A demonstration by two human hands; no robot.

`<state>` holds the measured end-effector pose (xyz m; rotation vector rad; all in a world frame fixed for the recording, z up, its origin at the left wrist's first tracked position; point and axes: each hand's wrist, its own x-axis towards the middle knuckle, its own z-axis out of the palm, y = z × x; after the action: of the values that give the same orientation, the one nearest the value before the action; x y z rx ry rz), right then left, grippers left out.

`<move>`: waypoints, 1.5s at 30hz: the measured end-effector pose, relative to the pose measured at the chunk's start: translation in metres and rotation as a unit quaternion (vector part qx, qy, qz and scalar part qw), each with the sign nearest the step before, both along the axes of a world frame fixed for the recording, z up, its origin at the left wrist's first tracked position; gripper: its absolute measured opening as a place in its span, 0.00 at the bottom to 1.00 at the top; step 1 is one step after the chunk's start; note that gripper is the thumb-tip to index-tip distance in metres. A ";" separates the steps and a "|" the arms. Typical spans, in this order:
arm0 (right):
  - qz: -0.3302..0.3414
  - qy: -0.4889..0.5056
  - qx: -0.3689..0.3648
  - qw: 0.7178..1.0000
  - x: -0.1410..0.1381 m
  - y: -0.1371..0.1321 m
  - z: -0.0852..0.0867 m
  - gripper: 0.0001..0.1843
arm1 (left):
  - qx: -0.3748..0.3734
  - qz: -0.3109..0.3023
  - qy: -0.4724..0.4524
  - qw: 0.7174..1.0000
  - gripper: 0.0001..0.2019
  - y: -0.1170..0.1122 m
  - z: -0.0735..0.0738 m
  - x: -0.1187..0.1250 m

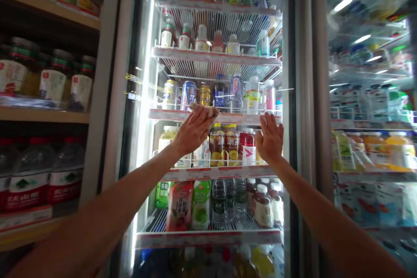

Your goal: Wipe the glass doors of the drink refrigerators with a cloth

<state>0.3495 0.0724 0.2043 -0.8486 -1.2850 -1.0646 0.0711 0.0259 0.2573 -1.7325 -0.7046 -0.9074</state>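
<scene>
My left hand (194, 129) is pressed over a crumpled pale cloth (212, 112), whose edge shows past the fingertips. The cloth lies in front of the price strip (234, 118) on the middle shelf; whether it touches the strip or a glass pane before it, I cannot tell. Fingers apart and pointing up, my right hand (271, 138) rests near the strip's right end with nothing in it. Above the hands stand a blue can (188, 94), a gold can (205, 94) and several bottles. Behind and below them are yellow-capped bottles (232, 145) and a red bottle (247, 145).
The tall cooler has wire shelves of drinks and a lit strip (145, 87) along its left side. Green and red cartons (180, 205) stand lower down. Wooden shelves (45, 114) with jars and water bottles are at left; another cooler with juice bottles (400, 150) is at right.
</scene>
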 end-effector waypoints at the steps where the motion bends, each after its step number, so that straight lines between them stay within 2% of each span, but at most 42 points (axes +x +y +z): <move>1: -0.002 -0.003 0.000 1.000 0.001 0.000 0.000 0.28 | -0.004 0.000 0.012 1.000 0.21 -0.001 -0.001 -0.008; 2: -0.003 -0.005 0.000 1.000 0.001 0.000 -0.001 0.28 | 0.002 0.001 -0.010 1.000 0.21 -0.002 -0.001 -0.020; 4: -0.006 -0.004 0.001 1.000 0.001 0.000 -0.002 0.27 | 0.042 0.009 -0.148 0.988 0.22 -0.003 0.001 -0.049; 6: -0.005 0.007 0.003 1.000 -0.001 -0.001 -0.004 0.27 | 0.092 0.015 -0.307 0.947 0.24 -0.002 0.003 -0.071; 8: -0.002 0.022 0.004 1.000 -0.006 -0.001 -0.006 0.27 | 0.129 0.016 -0.406 0.905 0.25 0.000 0.003 -0.075; 9: 0.001 0.030 0.005 1.000 -0.009 -0.002 -0.007 0.27 | 0.138 0.015 -0.420 0.897 0.25 0.001 0.000 -0.070; 11: 0.008 0.042 0.007 0.999 -0.016 -0.003 -0.010 0.28 | 0.134 0.016 -0.379 0.915 0.24 0.003 -0.009 -0.044; 14: 0.014 0.050 0.012 0.999 -0.023 -0.004 -0.015 0.29 | 0.081 0.028 -0.173 0.981 0.24 0.004 -0.031 0.007; 16: 0.010 0.045 0.012 0.999 -0.025 -0.004 -0.018 0.29 | 0.050 0.026 -0.041 0.998 0.23 0.004 -0.045 0.031; 18: 0.001 0.034 0.009 0.999 -0.024 -0.005 -0.021 0.28 | 0.043 0.011 0.029 0.999 0.22 0.005 -0.054 0.037; 20: -0.013 0.022 0.001 1.000 -0.019 -0.006 -0.025 0.27 | 0.051 -0.004 0.020 0.998 0.22 0.005 -0.056 0.022; 21: -0.019 0.019 -0.005 1.000 -0.017 -0.006 -0.027 0.27 | 0.058 -0.008 -0.016 0.998 0.22 0.005 -0.056 0.007; 23: -0.026 0.015 -0.018 0.999 -0.011 -0.008 -0.033 0.26 | 0.077 -0.009 -0.144 0.986 0.22 0.004 -0.053 -0.027; 26: -0.016 0.015 -0.028 0.999 -0.009 -0.012 -0.042 0.27 | 0.121 -0.005 -0.369 0.922 0.24 0.002 -0.050 -0.070; 27: -0.008 0.014 -0.027 0.999 -0.010 -0.014 -0.045 0.27 | 0.130 -0.004 -0.412 0.902 0.25 0.001 -0.052 -0.076; 28: 0.000 0.012 -0.024 1.000 -0.014 -0.016 -0.048 0.28 | 0.132 -0.005 -0.429 0.893 0.25 0.001 -0.055 -0.077; 29: 0.008 0.008 -0.019 1.000 -0.019 -0.018 -0.050 0.28 | 0.128 -0.006 -0.420 0.899 0.25 0.001 -0.060 -0.072; 30: 0.016 -0.001 -0.014 1.000 -0.026 -0.021 -0.052 0.28 | 0.119 -0.009 -0.385 0.915 0.24 0.001 -0.066 -0.063; 32: 0.030 -0.031 -0.010 0.999 -0.043 -0.027 -0.054 0.29 | 0.093 -0.014 -0.256 0.962 0.23 0.000 -0.082 -0.036; 34: 0.041 -0.071 -0.017 0.997 -0.060 -0.032 -0.055 0.30 | 0.071 -0.015 -0.102 0.992 0.24 -0.001 -0.099 -0.009; 36: 0.050 -0.101 -0.026 0.993 -0.072 -0.036 -0.056 0.30 | 0.058 -0.011 0.026 0.998 0.25 -0.004 -0.111 0.003; 38: 0.051 -0.109 -0.035 0.992 -0.076 -0.037 -0.058 0.30 | 0.055 -0.002 0.074 0.996 0.25 -0.007 -0.118 -0.006; 40: 0.047 -0.098 -0.043 0.993 -0.074 -0.035 -0.061 0.30 | 0.069 0.003 0.024 0.997 0.25 -0.009 -0.120 -0.034; 42: 0.041 -0.086 -0.050 0.994 -0.069 -0.032 -0.066 0.31 | 0.097 0.009 -0.115 0.989 0.25 -0.008 -0.119 -0.068; 44: 0.041 -0.079 -0.050 0.995 -0.065 -0.030 -0.071 0.31 | 0.130 0.012 -0.266 0.955 0.25 -0.006 -0.118 -0.092; 45: 0.042 -0.076 -0.050 0.995 -0.065 -0.030 -0.074 0.32 | 0.140 0.014 -0.323 0.936 0.25 -0.005 -0.119 -0.097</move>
<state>0.2845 0.0424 0.1307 -0.7921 -1.5005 -1.0196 -0.0257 0.0204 0.1385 -1.1580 -0.9611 -1.5033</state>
